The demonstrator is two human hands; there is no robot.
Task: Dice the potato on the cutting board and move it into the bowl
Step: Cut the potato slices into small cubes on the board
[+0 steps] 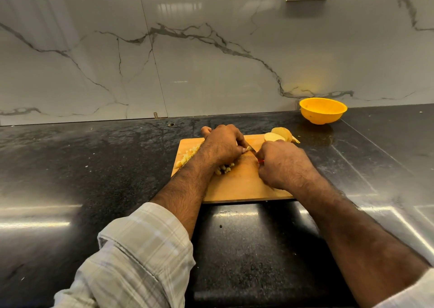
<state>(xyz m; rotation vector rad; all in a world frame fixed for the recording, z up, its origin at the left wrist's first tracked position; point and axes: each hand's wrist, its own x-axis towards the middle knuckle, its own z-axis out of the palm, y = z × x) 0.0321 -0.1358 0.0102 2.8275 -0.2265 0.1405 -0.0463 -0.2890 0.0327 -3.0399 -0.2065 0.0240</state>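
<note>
Between both hands, knife (253, 152) meets potato piece (246, 148) on cutting board (237, 185). Left hand (223, 147) pinches the piece; right hand (283, 164) grips the knife. Bowl (323, 110) sits beyond right hand.

The person is wearing a light shirt with big checks in cream, tan and grey lines. The left sleeve (141, 249) is sitting rolled up in a thick, puffy fold with a stitched edge, leaving the hairy forearm bare down to the left hand (222, 144). Only a pale corner of the right sleeve (413, 291) is showing, and the arm is bare and hairy to the right hand (285, 164).
</note>
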